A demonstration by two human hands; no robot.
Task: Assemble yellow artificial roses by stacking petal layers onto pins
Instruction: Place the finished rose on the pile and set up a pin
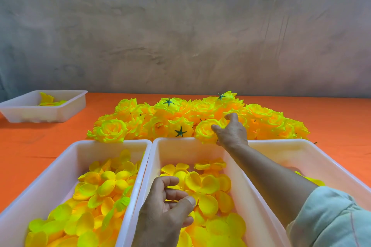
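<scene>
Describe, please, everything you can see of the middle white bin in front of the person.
The middle bin is a white, slightly translucent plastic rectangle with rounded corners and a rolled rim, open-topped, on the orange tablecloth. The left bin and right bin flank it, rims apparently touching. Yellow petal layers cover its floor, deeper toward the near end. The left hand curls over them; the right forearm crosses above its far right corner. Finished roses lie against its far rim.

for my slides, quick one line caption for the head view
Right hand touches a finished rose in the pile; left hand curls over petal layers in the middle tray
</scene>
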